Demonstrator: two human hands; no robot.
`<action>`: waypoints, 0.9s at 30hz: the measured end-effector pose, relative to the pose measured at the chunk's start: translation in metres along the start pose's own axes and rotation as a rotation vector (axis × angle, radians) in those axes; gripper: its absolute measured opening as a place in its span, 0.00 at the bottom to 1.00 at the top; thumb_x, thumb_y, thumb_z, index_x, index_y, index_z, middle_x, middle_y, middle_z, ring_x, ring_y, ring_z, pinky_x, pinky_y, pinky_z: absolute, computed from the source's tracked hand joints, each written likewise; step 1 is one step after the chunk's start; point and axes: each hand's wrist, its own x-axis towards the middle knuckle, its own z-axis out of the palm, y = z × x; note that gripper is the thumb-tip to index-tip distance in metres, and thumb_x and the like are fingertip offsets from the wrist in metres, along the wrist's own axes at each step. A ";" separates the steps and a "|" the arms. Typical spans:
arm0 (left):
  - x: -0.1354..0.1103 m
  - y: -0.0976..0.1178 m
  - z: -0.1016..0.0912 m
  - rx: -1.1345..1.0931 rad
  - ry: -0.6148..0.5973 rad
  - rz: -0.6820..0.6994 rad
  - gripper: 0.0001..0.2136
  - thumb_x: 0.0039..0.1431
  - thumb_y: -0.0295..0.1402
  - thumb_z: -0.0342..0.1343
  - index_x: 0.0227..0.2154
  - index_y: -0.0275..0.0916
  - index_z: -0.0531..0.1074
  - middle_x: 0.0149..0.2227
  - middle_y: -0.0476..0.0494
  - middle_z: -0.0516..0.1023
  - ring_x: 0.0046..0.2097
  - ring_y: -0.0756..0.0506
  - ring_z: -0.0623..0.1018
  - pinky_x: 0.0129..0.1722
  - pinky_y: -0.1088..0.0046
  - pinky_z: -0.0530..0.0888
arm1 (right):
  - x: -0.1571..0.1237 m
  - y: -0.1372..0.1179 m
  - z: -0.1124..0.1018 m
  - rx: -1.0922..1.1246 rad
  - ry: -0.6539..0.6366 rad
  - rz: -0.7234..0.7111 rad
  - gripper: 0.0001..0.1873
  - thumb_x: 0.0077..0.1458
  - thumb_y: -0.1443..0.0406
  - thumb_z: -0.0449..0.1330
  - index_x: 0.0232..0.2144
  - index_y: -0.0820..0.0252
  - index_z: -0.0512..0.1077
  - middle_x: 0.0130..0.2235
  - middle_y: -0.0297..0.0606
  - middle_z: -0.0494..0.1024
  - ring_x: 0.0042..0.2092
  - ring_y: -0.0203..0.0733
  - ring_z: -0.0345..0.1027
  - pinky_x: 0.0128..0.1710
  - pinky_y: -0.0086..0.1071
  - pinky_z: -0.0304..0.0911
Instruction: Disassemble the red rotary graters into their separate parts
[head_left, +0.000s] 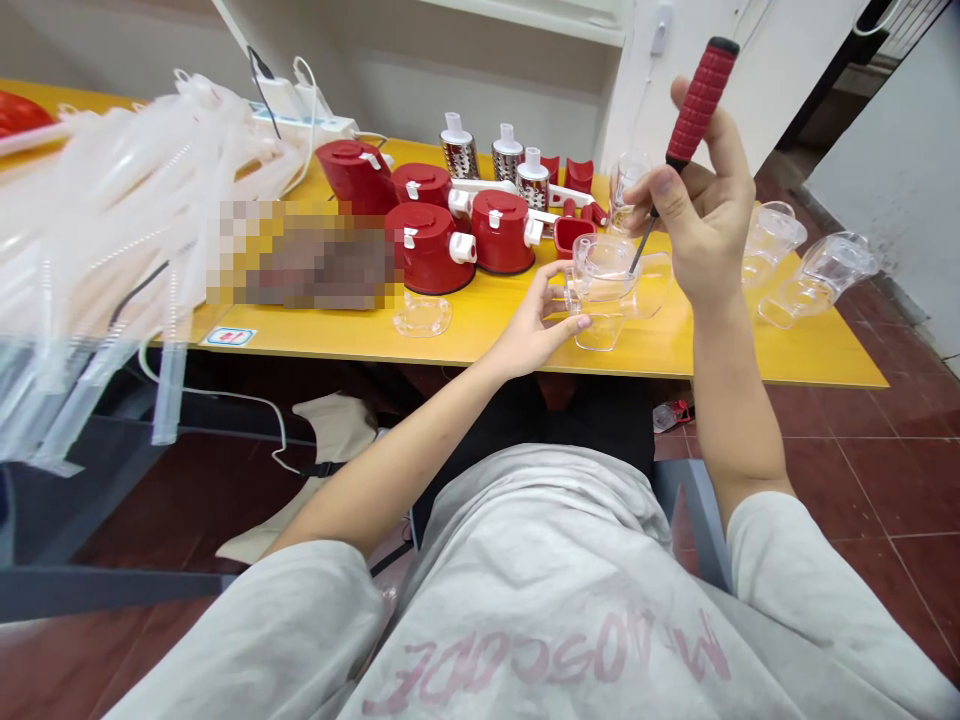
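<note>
With its thumb and fingers my left hand [536,325] grips a clear plastic housing [600,285] with a round opening and a side spout, near the table's front edge. My right hand [701,200] is closed around a screwdriver [701,105] with a ribbed red handle and black end. The screwdriver's thin dark shaft slants down, and its tip is at the rim of the clear housing; whether it touches a screw I cannot tell. A flat clear plastic piece [422,315] lies to the left of my left hand.
Behind stand several red round bases [429,250], metal grater drums [459,150] and red small parts [574,238]. More clear housings [817,275] are at the right. Plastic bags [150,200] heap over the left of the yellow table [495,340], near a power strip [322,128].
</note>
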 end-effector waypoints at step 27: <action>-0.001 0.005 0.001 0.066 -0.004 -0.032 0.43 0.63 0.54 0.77 0.74 0.57 0.62 0.62 0.39 0.80 0.62 0.37 0.84 0.65 0.54 0.82 | 0.028 -0.014 -0.019 -0.241 0.009 -0.590 0.37 0.52 0.64 0.69 0.64 0.30 0.77 0.65 0.27 0.76 0.40 0.35 0.76 0.18 0.30 0.54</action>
